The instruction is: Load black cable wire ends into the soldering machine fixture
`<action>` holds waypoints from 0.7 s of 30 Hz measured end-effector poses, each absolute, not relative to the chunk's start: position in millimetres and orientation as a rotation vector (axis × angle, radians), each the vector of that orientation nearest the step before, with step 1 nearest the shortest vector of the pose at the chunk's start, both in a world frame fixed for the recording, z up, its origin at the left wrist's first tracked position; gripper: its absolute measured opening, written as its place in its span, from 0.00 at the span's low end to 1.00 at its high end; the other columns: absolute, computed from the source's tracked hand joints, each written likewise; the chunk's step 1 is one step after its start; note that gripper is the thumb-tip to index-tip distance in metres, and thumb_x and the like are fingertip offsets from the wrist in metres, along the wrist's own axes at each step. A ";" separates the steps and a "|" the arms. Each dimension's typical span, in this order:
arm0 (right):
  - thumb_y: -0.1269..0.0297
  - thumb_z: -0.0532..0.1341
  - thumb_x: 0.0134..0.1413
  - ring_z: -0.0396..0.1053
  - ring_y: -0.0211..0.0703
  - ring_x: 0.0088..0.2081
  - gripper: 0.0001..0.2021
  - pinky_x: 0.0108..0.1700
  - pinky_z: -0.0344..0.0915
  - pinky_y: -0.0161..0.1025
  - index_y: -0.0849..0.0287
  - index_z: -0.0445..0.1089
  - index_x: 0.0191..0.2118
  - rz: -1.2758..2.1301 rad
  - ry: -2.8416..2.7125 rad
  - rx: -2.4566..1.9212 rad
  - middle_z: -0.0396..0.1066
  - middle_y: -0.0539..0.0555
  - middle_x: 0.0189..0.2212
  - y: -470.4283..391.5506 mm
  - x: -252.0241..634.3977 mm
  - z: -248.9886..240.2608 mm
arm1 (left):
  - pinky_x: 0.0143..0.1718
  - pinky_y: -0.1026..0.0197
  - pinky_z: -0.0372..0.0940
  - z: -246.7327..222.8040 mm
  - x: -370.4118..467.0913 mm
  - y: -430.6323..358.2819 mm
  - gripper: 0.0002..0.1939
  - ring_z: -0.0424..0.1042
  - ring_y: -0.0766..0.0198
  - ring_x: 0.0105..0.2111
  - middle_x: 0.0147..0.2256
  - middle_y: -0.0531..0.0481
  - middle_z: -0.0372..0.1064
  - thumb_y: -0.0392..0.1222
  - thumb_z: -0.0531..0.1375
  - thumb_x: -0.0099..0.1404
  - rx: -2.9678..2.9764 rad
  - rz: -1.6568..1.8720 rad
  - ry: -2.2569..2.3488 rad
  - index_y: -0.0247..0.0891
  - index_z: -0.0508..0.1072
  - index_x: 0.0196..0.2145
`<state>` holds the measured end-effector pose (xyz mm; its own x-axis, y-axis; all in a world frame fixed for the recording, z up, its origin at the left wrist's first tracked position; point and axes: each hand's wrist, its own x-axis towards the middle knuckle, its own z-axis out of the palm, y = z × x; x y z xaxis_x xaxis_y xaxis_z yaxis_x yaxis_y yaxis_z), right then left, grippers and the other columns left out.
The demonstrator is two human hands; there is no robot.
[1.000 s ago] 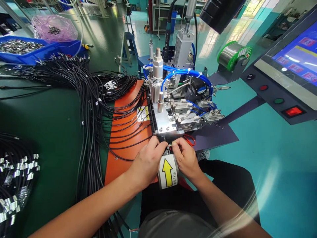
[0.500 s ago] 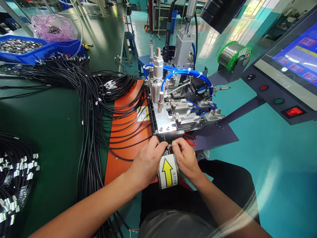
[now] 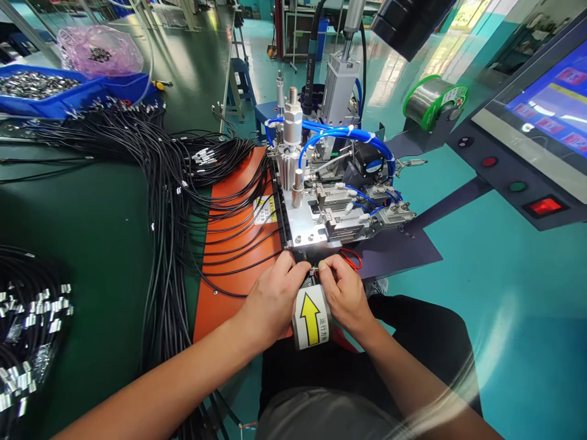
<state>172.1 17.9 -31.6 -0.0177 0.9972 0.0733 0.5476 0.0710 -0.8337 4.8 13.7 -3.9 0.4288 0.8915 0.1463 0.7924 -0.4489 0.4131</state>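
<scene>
At the front end of the metal machine (image 3: 316,229), both my hands are closed in a pinch, fingertips close together. My left hand (image 3: 275,293) lies on the left side of the track, and a black cable (image 3: 229,294) runs in under it; its fingers hide what they grip. Between the two thumbs shows a small metal connector (image 3: 314,269), with my right hand (image 3: 343,290) pinching at its right side. Just below the fingertips sits a round cover with a yellow arrow label (image 3: 312,318). Several black cables lie side by side over the orange plate (image 3: 215,311), entering the machine's left edge.
Bundled black cables (image 3: 160,244) cover the green table (image 3: 105,256) at left. Behind them stands a blue bin (image 3: 105,95) of small metal parts. To the right are a solder wire spool (image 3: 426,107) and a control panel (image 3: 518,177). Blue air tubes (image 3: 348,131) arch over the machine.
</scene>
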 end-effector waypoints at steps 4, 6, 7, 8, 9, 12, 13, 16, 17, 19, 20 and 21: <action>0.61 0.51 0.65 0.65 0.41 0.31 0.11 0.36 0.59 0.37 0.56 0.64 0.32 0.830 -1.643 -1.554 0.67 0.49 0.28 17.5 171.7 -32.1 | 0.37 0.61 0.69 -3.2 5.2 14.2 0.15 0.68 0.63 0.35 0.37 0.46 0.62 0.30 0.48 0.67 2.413 0.520 1.464 0.37 0.71 0.45; 0.61 0.51 0.65 0.65 0.41 0.31 0.11 0.36 0.59 0.37 0.56 0.64 0.32 0.836 -1.635 -1.552 0.67 0.49 0.28 17.8 171.6 -32.2 | 0.37 0.61 0.69 -3.6 5.2 14.4 0.15 0.69 0.62 0.35 0.37 0.46 0.62 0.30 0.48 0.67 2.414 0.521 1.463 0.37 0.71 0.46; 0.61 0.51 0.65 0.65 0.41 0.31 0.11 0.36 0.59 0.37 0.56 0.64 0.32 0.835 -1.633 -1.552 0.67 0.49 0.28 18.0 171.6 -32.0 | 0.37 0.61 0.69 -4.0 5.2 14.6 0.15 0.69 0.62 0.35 0.38 0.46 0.62 0.30 0.48 0.67 2.413 0.521 1.462 0.37 0.71 0.46; 0.61 0.51 0.65 0.65 0.41 0.31 0.11 0.36 0.59 0.37 0.56 0.64 0.32 0.833 -1.635 -1.552 0.67 0.49 0.28 18.1 171.6 -31.8 | 0.37 0.61 0.69 -4.5 5.0 14.7 0.15 0.69 0.62 0.35 0.38 0.45 0.62 0.30 0.49 0.67 2.412 0.521 1.460 0.37 0.71 0.46; 0.61 0.51 0.65 0.65 0.41 0.31 0.11 0.36 0.59 0.37 0.56 0.64 0.32 0.829 -1.640 -1.551 0.67 0.49 0.28 18.3 171.7 -31.5 | 0.37 0.60 0.69 -5.0 4.8 14.8 0.15 0.69 0.61 0.36 0.38 0.45 0.62 0.30 0.49 0.67 2.409 0.521 1.458 0.37 0.71 0.46; 0.61 0.52 0.65 0.65 0.41 0.31 0.10 0.36 0.58 0.37 0.56 0.64 0.32 0.820 -1.657 -1.555 0.67 0.49 0.28 18.3 172.2 -30.6 | 0.37 0.60 0.69 -6.0 4.4 14.8 0.15 0.69 0.61 0.36 0.38 0.45 0.62 0.30 0.49 0.67 2.405 0.522 1.456 0.37 0.71 0.47; 0.61 0.52 0.65 0.65 0.41 0.31 0.10 0.35 0.58 0.37 0.56 0.64 0.32 0.821 -1.657 -1.556 0.67 0.49 0.28 18.2 172.2 -30.4 | 0.37 0.60 0.69 -6.1 4.4 14.6 0.15 0.69 0.61 0.35 0.38 0.46 0.62 0.30 0.49 0.67 2.405 0.523 1.457 0.37 0.71 0.46; 0.62 0.52 0.64 0.65 0.41 0.31 0.10 0.35 0.58 0.37 0.56 0.64 0.32 0.822 -1.648 -1.562 0.67 0.49 0.28 18.0 171.9 -30.1 | 0.36 0.60 0.69 -5.2 4.7 13.9 0.15 0.69 0.61 0.35 0.38 0.46 0.62 0.30 0.49 0.67 2.407 0.522 1.463 0.37 0.71 0.46; 0.62 0.52 0.64 0.65 0.41 0.31 0.10 0.35 0.58 0.37 0.56 0.64 0.31 0.822 -1.646 -1.561 0.67 0.49 0.28 18.0 171.7 -30.1 | 0.36 0.60 0.69 -4.8 4.9 13.8 0.15 0.69 0.61 0.35 0.38 0.46 0.62 0.30 0.49 0.67 2.407 0.521 1.464 0.37 0.71 0.46; 0.62 0.52 0.64 0.65 0.41 0.31 0.10 0.35 0.58 0.37 0.56 0.64 0.31 0.825 -1.639 -1.561 0.66 0.49 0.27 18.3 171.2 -30.1 | 0.36 0.60 0.69 -4.1 5.3 13.9 0.14 0.69 0.61 0.35 0.38 0.46 0.62 0.30 0.49 0.67 2.409 0.522 1.462 0.36 0.71 0.45; 0.62 0.52 0.64 0.64 0.40 0.30 0.10 0.35 0.58 0.37 0.56 0.64 0.31 0.832 -1.636 -1.562 0.66 0.49 0.27 18.5 171.0 -30.2 | 0.36 0.60 0.69 -4.0 5.4 14.0 0.14 0.69 0.61 0.35 0.38 0.46 0.62 0.30 0.49 0.67 2.409 0.522 1.463 0.36 0.71 0.45; 0.62 0.52 0.64 0.64 0.40 0.30 0.11 0.35 0.58 0.37 0.56 0.64 0.31 0.839 -1.632 -1.563 0.66 0.49 0.27 18.7 170.9 -30.5 | 0.36 0.60 0.69 -4.0 5.4 14.2 0.14 0.69 0.61 0.35 0.38 0.46 0.62 0.30 0.49 0.67 2.411 0.524 1.462 0.36 0.71 0.46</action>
<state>170.9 18.7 -30.5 -0.0113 0.9982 0.0585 0.5334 0.0555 -0.8440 5.4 14.2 -4.0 0.4245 0.8905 0.1634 0.7917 -0.4527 0.4101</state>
